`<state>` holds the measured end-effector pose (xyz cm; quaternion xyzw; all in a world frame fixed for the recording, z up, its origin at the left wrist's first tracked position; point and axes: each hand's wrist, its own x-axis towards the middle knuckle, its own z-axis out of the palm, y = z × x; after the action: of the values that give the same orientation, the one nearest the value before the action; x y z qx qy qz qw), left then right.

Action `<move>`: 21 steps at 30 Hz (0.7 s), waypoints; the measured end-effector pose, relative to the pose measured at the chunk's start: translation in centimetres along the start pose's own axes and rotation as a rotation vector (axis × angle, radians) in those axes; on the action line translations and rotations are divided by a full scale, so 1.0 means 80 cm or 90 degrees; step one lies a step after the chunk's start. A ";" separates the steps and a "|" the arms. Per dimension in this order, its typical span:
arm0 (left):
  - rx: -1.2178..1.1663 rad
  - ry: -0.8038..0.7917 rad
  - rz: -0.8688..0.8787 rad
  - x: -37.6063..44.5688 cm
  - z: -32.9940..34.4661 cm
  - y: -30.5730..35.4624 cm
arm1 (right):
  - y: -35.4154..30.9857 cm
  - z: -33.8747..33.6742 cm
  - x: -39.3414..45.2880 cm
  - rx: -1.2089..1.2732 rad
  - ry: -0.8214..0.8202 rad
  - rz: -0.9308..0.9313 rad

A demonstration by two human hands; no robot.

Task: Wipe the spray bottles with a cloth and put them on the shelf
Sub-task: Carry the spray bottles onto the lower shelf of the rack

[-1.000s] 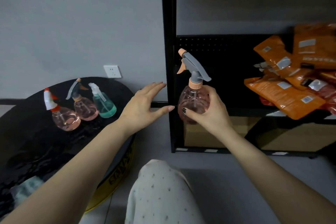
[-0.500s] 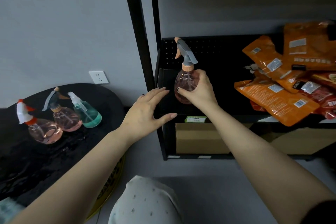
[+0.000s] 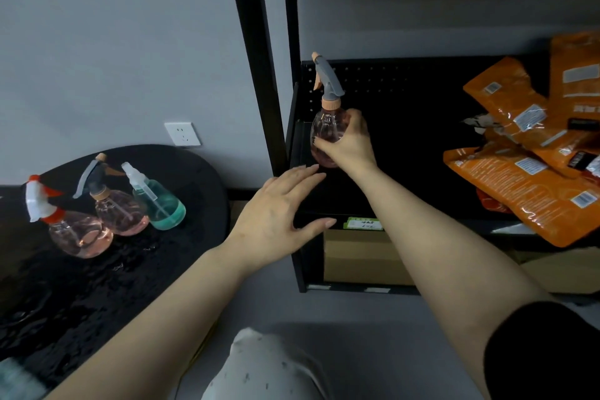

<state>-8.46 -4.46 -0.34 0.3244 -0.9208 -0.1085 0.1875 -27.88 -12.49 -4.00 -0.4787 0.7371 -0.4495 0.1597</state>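
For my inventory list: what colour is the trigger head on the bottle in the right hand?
Grey head with a peach nozzle, trigger and collar, seen in the head view.

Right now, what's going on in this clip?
A person is shelving spray bottles. The right hand grips a pink spray bottle with a grey trigger, holding it upright at the left end of the black shelf; whether it rests on the shelf is unclear. The left hand hovers open near the shelf's front edge. Three more spray bottles wait on the round black table: two pink and one teal.
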 end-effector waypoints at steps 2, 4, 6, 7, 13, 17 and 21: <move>-0.016 0.001 -0.004 -0.001 -0.002 -0.001 | 0.000 0.005 0.002 0.002 0.004 0.004; -0.023 0.000 -0.001 -0.002 -0.003 -0.001 | 0.002 0.009 0.003 -0.001 0.009 0.009; -0.030 -0.003 -0.006 -0.002 -0.004 -0.001 | 0.004 0.013 0.002 -0.010 0.014 0.005; -0.034 -0.004 -0.009 -0.003 -0.005 -0.001 | 0.006 0.015 0.002 -0.013 0.016 0.005; -0.051 0.001 -0.011 -0.009 -0.008 -0.007 | 0.010 0.021 -0.002 -0.022 0.030 0.020; -0.057 -0.008 -0.011 -0.018 -0.013 -0.014 | 0.010 0.016 -0.004 -0.048 -0.003 0.039; -0.057 -0.011 -0.018 -0.032 -0.019 -0.022 | 0.007 0.003 -0.015 -0.037 -0.010 0.021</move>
<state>-4.98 -4.28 -0.25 0.3276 -0.9119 -0.1553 0.1922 -27.43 -11.51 -4.80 -0.4742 0.7563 -0.4218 0.1589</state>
